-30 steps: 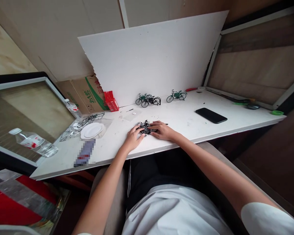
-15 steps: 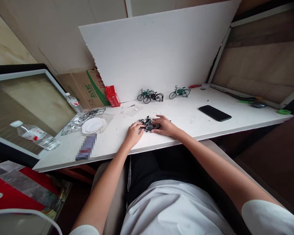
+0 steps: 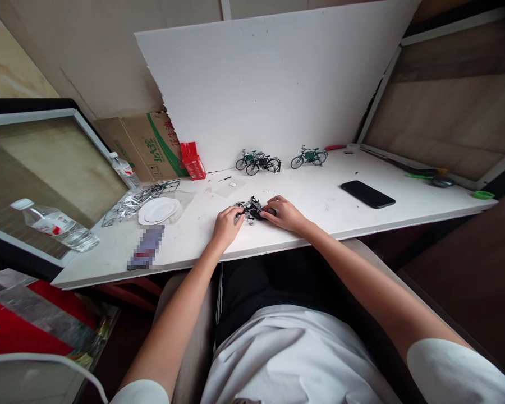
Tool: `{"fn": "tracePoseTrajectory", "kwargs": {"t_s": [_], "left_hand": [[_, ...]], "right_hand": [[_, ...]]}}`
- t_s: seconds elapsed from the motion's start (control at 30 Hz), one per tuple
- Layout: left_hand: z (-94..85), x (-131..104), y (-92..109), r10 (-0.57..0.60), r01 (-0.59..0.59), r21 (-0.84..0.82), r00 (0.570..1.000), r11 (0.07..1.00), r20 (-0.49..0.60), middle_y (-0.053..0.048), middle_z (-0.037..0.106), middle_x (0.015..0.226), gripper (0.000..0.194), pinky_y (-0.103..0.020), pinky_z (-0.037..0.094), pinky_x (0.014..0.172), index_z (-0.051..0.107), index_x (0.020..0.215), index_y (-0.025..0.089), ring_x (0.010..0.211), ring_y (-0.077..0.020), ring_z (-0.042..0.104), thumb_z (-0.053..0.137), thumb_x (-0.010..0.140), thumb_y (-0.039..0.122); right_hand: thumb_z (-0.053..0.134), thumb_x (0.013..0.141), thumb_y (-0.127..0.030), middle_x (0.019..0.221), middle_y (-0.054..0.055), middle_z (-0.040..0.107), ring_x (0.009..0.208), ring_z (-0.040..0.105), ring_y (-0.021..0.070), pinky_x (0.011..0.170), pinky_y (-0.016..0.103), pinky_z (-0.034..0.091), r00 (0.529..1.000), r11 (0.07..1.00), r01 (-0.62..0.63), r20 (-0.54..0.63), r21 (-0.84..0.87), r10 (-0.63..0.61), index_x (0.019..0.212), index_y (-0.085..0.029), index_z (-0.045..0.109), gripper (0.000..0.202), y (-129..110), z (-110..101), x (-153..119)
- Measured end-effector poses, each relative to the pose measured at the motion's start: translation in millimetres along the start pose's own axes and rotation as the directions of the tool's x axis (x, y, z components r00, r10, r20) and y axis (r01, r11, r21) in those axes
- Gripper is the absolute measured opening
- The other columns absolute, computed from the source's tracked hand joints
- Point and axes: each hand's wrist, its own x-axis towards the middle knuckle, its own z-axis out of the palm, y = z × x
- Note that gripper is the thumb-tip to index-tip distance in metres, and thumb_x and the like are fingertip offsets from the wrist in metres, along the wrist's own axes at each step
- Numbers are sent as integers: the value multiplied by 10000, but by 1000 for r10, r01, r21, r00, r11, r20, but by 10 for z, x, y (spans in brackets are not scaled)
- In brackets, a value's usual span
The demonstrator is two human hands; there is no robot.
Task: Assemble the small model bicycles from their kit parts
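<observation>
Well, black parts (image 3: 251, 209) lie between both hands (image 3: 228, 228), model bicycles (image 3: 262, 165) beyond.

The light is soft and rather even on the white table (image 3: 202, 241); its source is not visible. Under the table it is very dark. The left bottle (image 3: 59, 225) looks stretched, the small black parts (image 3: 253, 207) slightly blurred, the near-left patch (image 3: 146, 247) pixelated.

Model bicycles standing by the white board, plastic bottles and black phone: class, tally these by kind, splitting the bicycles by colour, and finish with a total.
Green standing bicycles: 2
Black standing bicycle: 1
Plastic bottles: 2
Black phone: 1
Total: 6
</observation>
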Motion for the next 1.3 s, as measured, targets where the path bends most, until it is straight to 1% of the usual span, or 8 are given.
{"fn": "tracePoseTrajectory", "kwargs": {"t_s": [0.3, 0.47, 0.67, 0.77, 0.87, 0.97, 1.1, 1.3], "left_hand": [[12, 0, 24, -2, 3, 4, 998, 1000, -70, -120, 834, 1114, 112, -453, 619, 991, 739, 1109, 206, 1034, -292, 799, 678, 1019, 234], [17, -2, 4, -83, 75, -65, 986, 995, -142, -119, 840, 1082, 132, -450, 631, 978, 709, 1139, 220, 1023, -284, 812, 674, 1035, 294], [26, 3, -43, -152, 121, -183, 974, 976, -166, -116, 848, 1060, 153, -437, 644, 983, 680, 1150, 228, 1040, -272, 821, 665, 1042, 335], [3, 10, -12, -122, 103, -104, 972, 989, -199, -105, 844, 1010, 99, -450, 630, 973, 709, 1045, 229, 980, -278, 812, 684, 1018, 321], [-34, 19, 44, -41, 41, -5, 973, 999, -226, -97, 834, 1001, 63, -465, 591, 1005, 719, 964, 226, 993, -285, 793, 692, 988, 278], [-57, 26, 82, 2, -2, 0, 971, 1000, -241, -104, 815, 1048, 58, -449, 571, 1014, 708, 947, 221, 1041, -276, 778, 673, 984, 249], [-56, 32, 82, -21, 11, -43, 972, 999, -235, -126, 791, 1090, 81, -449, 568, 1017, 709, 972, 212, 1077, -279, 758, 648, 1006, 254], [-59, 41, 72, -56, 50, -32, 972, 998, -228, -119, 786, 1082, 133, -420, 578, 1014, 727, 988, 216, 1077, -266, 754, 623, 1031, 285]], "right_hand": [[562, 1089, -369, 972, 142, 797, 1077, 653, 342, 941, 478, 548, 994, 998, -4, -105, -67, -4, 972, -212, 795, 304, 9, -16, 22], [549, 1097, -361, 972, 133, 809, 1078, 631, 355, 928, 493, 536, 977, 993, -51, -210, -104, 29, 987, -205, 780, 299, 36, -17, 29], [564, 1080, -360, 992, 139, 821, 1076, 632, 371, 930, 527, 531, 950, 982, -149, -294, -115, 109, 974, -201, 773, 283, 106, -1, 32], [565, 1075, -364, 995, 137, 821, 1069, 631, 366, 923, 519, 533, 946, 980, -169, -297, -100, 133, 970, -205, 770, 280, 104, -3, 31], [556, 1076, -374, 989, 139, 817, 1070, 629, 366, 919, 514, 530, 950, 980, -170, -280, -105, 134, 963, -208, 768, 292, 81, -12, 29], [546, 1074, -377, 994, 146, 815, 1082, 629, 373, 920, 522, 529, 956, 980, -170, -259, -104, 138, 961, -208, 768, 301, 66, -20, 30], [533, 1074, -405, 996, 146, 813, 1097, 627, 380, 936, 535, 534, 961, 983, -161, -240, -85, 136, 968, -214, 778, 328, 72, -23, 29], [513, 1087, -433, 1007, 143, 813, 1108, 624, 385, 947, 540, 534, 962, 984, -162, -237, -79, 139, 997, -222, 791, 360, 73, -29, 22]]}}
